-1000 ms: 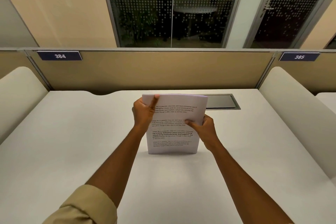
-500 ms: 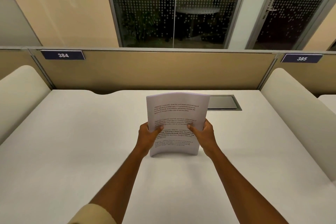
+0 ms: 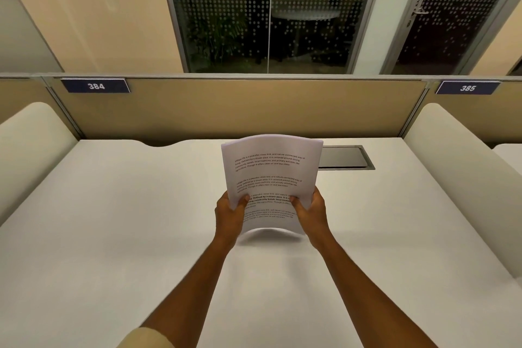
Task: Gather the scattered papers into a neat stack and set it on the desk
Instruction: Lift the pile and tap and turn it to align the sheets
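A stack of white printed papers stands upright and bowed over the middle of the white desk. Its bottom edge is curved and looks lifted just off the desk surface. My left hand grips the stack's lower left edge, thumb on the front page. My right hand grips the lower right edge the same way. Black text blocks face me. No loose sheets lie elsewhere on the desk.
A dark cable hatch is set in the desk behind the stack to the right. A tan partition with plates 384 and 385 closes the back. Padded cream dividers flank the desk.
My left hand slid from the stack's upper left corner down to its lower left edge. The stack has bowed more and its bottom edge rose slightly off the desk.
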`<act>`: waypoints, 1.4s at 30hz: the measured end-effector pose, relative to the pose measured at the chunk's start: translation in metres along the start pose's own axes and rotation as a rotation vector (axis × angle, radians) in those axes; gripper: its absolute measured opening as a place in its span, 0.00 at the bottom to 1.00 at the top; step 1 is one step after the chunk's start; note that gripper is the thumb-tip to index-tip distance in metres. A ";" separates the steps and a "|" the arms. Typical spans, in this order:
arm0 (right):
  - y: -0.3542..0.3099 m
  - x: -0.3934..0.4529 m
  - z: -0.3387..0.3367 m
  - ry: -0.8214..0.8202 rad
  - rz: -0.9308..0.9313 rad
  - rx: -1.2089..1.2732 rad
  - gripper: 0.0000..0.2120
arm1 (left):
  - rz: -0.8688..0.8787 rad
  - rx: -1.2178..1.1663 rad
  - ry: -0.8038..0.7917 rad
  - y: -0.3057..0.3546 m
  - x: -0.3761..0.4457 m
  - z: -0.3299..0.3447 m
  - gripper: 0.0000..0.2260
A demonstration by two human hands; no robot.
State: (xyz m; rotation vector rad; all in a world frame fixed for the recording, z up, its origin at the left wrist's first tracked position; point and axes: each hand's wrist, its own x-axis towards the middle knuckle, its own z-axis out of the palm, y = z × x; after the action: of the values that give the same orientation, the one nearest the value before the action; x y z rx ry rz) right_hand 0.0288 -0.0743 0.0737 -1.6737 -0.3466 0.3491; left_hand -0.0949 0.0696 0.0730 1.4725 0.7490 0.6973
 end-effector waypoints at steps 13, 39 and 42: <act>0.024 -0.015 0.003 -0.041 0.046 0.028 0.21 | -0.024 -0.055 0.074 -0.016 -0.010 -0.001 0.15; 0.015 -0.001 0.001 -0.061 0.041 -0.001 0.16 | 0.033 0.080 -0.063 0.005 0.016 -0.002 0.14; 0.000 0.009 -0.003 -0.040 0.029 0.056 0.18 | 0.102 0.216 -0.185 0.030 0.036 -0.009 0.14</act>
State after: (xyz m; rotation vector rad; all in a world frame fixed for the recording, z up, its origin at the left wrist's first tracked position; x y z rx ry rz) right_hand 0.0387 -0.0734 0.0739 -1.6203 -0.3395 0.4107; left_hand -0.0795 0.1035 0.1031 1.7559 0.6247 0.5600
